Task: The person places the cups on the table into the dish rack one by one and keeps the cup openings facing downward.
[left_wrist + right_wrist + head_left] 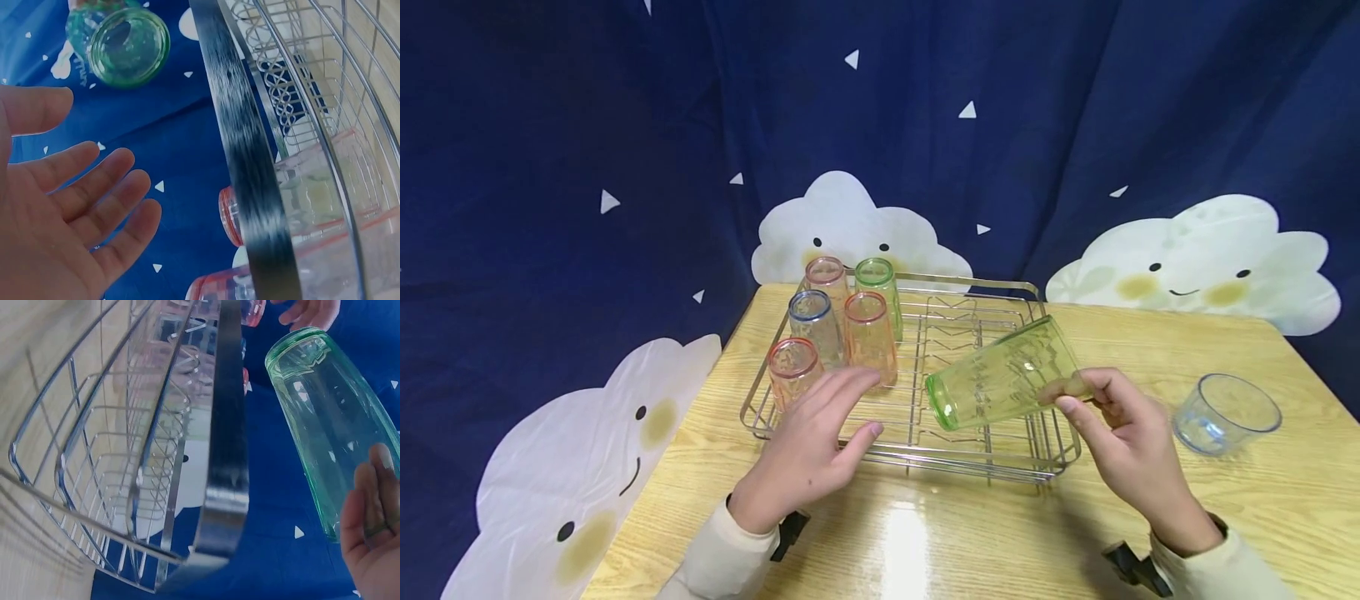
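Note:
My right hand [1123,437] pinches a green drinking glass [1000,379] near its rim and holds it tilted over the right side of a metal wire rack [955,462], its thick base pointing left. In the right wrist view the same glass [331,419] shows thumb and fingers [384,487] at its wall. My left hand [816,429] holds nothing; its fingers are relaxed, in front of the near orange-red glass [793,362]. Upside down at the rack's left stand another orange-red glass [871,342], a blue one [815,321], a pink one [826,275] and a green one [880,283].
A short clear bluish glass [1225,417] sits on the wooden table [1262,517] to the right of the rack. Behind the table hangs a dark blue curtain [910,108] with clouds and white triangles.

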Demonstrator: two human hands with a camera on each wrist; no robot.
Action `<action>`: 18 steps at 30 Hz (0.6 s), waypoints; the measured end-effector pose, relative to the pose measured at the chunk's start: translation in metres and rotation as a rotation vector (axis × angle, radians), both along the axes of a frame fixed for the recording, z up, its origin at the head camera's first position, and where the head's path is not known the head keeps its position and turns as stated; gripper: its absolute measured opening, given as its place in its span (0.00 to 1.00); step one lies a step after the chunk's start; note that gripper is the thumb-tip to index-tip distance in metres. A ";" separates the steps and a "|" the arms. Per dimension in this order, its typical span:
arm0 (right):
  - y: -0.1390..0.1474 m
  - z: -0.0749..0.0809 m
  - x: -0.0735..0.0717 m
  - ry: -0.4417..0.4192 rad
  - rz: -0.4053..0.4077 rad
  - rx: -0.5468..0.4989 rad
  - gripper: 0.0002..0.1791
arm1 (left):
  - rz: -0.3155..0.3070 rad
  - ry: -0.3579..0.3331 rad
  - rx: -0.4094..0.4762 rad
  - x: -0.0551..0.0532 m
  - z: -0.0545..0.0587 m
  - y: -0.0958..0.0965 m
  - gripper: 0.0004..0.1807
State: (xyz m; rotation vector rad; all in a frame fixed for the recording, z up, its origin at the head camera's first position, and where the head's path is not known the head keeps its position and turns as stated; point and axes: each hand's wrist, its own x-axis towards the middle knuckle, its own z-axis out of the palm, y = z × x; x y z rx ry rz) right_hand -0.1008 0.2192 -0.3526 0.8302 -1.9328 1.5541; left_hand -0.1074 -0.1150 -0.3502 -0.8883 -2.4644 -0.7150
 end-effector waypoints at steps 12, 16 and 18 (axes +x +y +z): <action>-0.017 -0.003 0.003 -0.080 0.145 -0.042 0.10 | -0.024 0.027 -0.010 -0.002 -0.005 0.015 0.33; -0.021 -0.005 0.003 -0.091 0.192 -0.065 0.09 | -0.011 0.026 0.002 -0.001 -0.005 0.018 0.37; -0.023 -0.006 0.004 -0.099 0.208 -0.070 0.08 | -0.013 0.018 0.007 0.000 -0.004 0.019 0.39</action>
